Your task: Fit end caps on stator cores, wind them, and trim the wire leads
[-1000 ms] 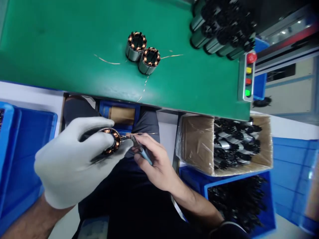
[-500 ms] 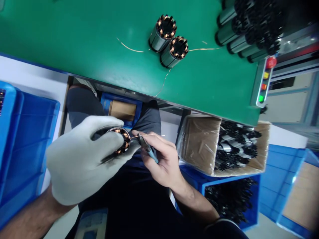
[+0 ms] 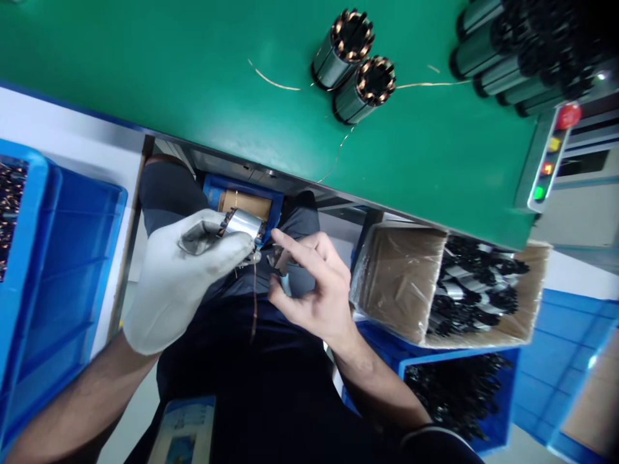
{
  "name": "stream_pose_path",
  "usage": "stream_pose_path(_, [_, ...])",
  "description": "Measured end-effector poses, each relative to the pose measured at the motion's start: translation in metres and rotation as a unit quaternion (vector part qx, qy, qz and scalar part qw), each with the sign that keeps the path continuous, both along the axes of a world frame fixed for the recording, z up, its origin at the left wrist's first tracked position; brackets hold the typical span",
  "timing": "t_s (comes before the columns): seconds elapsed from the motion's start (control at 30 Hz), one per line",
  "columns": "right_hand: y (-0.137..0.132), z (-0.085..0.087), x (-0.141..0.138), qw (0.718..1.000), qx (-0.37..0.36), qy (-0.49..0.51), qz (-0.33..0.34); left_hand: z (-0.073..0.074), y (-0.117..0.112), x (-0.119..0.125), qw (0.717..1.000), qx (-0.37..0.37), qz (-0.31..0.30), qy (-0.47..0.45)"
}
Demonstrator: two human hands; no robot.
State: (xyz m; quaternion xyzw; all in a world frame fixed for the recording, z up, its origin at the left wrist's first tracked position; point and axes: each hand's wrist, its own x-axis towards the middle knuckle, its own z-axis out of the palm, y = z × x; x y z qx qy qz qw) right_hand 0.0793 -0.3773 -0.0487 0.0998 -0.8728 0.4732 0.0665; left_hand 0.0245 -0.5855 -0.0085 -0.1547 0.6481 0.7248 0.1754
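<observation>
My left hand (image 3: 178, 277), in a white glove, grips a motor stator (image 3: 244, 223) over my lap. The stator lies on its side, its smooth metal shell facing me. From its lower end a copper wire (image 3: 255, 299) hangs down. Just right of it is my bare right hand (image 3: 319, 290), closed around small cutting pliers (image 3: 285, 282) with a blue-grey handle. Fingers partly cover the pliers, and their jaws are blurred, apart from the stator. Beyond, two wound stators (image 3: 333, 61) stand upright side by side on the green table (image 3: 193, 84).
Wire pieces (image 3: 273, 82) lie around the standing stators. More stators (image 3: 507, 71) are grouped at the back right, near a button panel (image 3: 541, 161). Right of me, a cardboard box (image 3: 396, 283) of stators sits above a blue bin (image 3: 512, 393) of black parts. Blue crates (image 3: 87, 232) stand left.
The stator has turned from showing its copper-wound end to lying sideways. The pliers have come away from the wire, which now hangs down. The view has shifted slightly.
</observation>
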Motion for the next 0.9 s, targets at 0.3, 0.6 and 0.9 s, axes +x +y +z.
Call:
stream_pose_path(0.3, [-0.004, 0.003, -0.003, 0.997, 0.036, 0.061, -0.022, 0.006, 0.019, -0.004, 0.999, -0.006, 0.019, 0.031])
stream_pose_path(0.6, [0.006, -0.005, 0.002, 1.0, -0.024, 0.002, -0.002, 0.003, 0.023, 0.001, 0.999, -0.008, 0.002, 0.034])
stream_pose_path(0.9, [0.012, -0.056, -0.023, 0.967, -0.041, -0.246, 0.043, -0.046, 0.019, -0.006, 0.991, -0.047, 0.126, 0.004])
